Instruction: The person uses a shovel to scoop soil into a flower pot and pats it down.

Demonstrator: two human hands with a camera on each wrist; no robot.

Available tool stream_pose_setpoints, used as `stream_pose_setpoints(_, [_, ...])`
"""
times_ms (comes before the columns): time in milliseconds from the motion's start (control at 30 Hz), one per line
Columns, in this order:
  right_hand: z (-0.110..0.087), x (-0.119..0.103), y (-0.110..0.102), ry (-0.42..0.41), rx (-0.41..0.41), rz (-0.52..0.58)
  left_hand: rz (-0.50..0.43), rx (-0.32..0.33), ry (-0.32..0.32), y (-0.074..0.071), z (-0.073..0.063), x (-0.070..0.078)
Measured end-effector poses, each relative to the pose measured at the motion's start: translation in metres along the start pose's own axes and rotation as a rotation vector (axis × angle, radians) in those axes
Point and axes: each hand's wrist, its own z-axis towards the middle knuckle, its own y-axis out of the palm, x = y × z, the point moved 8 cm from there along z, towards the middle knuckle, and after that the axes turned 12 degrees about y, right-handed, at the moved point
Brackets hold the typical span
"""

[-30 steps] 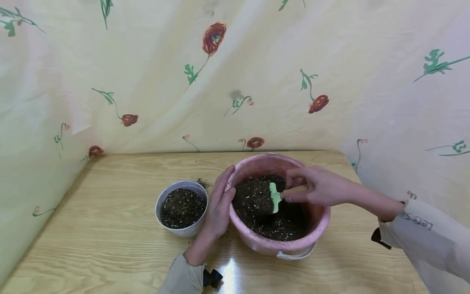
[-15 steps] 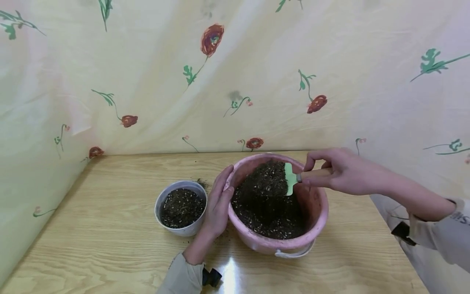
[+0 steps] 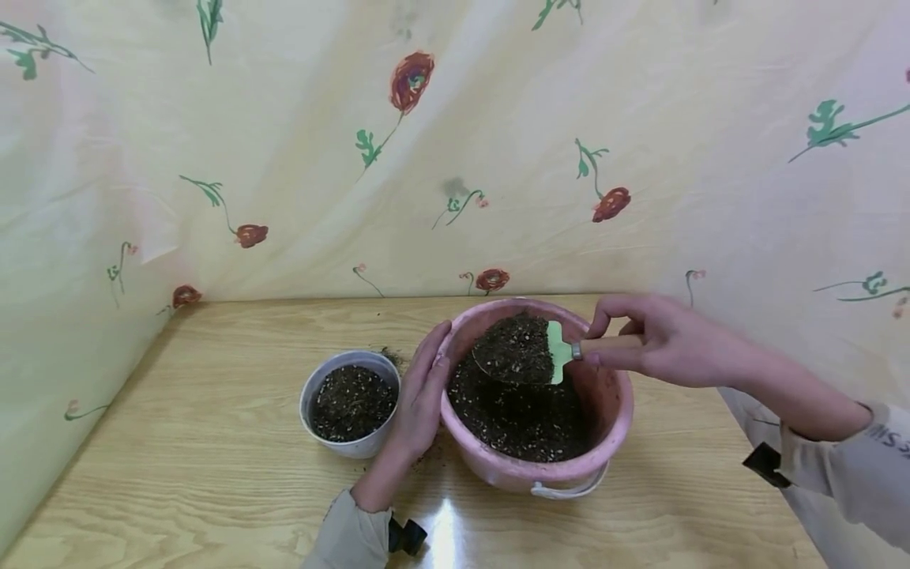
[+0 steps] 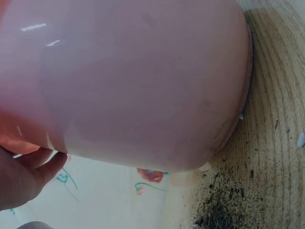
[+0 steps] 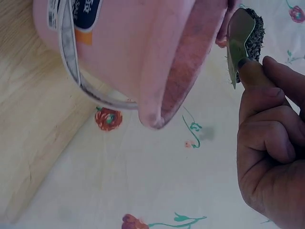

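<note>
My right hand (image 3: pixel 671 340) grips the wooden handle of a small green trowel (image 3: pixel 557 352). Dark potting soil (image 3: pixel 515 348) is heaped on its blade, which is held roughly level above the inside of a pink bucket (image 3: pixel 498 468). More soil lies in the bucket. In the right wrist view the trowel (image 5: pixel 238 36) appears from the side, beyond the bucket's rim. My left hand (image 3: pixel 418 403) rests against the bucket's left side at the rim, its fingers (image 4: pixel 50 167) fairly straight along the outer wall. Left of that hand stands a white pot (image 3: pixel 359 449) with soil in it.
Spilled soil (image 4: pixel 219 210) lies on the wooden table (image 3: pixel 199 442) between pot and bucket. The bucket's white handle (image 3: pixel 569 490) hangs down at its front. Floral cloth (image 3: pixel 320 158) hangs behind and at both sides.
My right hand has lifted the trowel, loaded with soil, up from the bucket's soil and to the right, then lowered it slightly. The left hand stays at the bucket's rim.
</note>
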Motion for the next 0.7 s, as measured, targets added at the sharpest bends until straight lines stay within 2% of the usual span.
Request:
stream_pose_setpoints(233, [0.001,0.002,0.009,-0.127,0.014,0.112,0.038,-0.007,-0.025,-0.002,-0.002,-0.001])
stream_pose_setpoints(500, [-0.004,0.006,0.012,-0.133,0.062,0.148,0.022,-0.014,-0.026,-0.001,-0.002,0.0])
stream_pose_setpoints(700, [-0.006,0.004,0.011,-0.145,0.071,0.176,0.022,0.004,0.039,-0.003,0.0,0.004])
